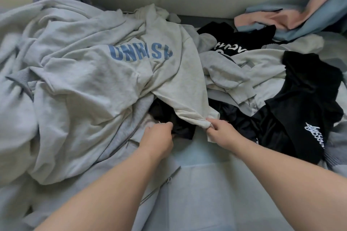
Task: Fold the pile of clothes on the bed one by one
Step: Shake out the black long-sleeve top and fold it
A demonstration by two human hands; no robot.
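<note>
Both hands at the clothes pile (225, 73): my R hand (221, 133) pinches the cream shirt (112, 80) by its hem, atop the pile's middle; L hand (159, 135) curled beside it, can't tell if gripping.

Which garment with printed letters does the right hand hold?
The cream T-shirt with blue letters; the right hand pinches its edge. Both black garments have white print.

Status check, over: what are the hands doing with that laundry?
Right hand pinches cream shirt hem. Left hand curled beside it, grip unclear. Black garment lies under the hem.
</note>
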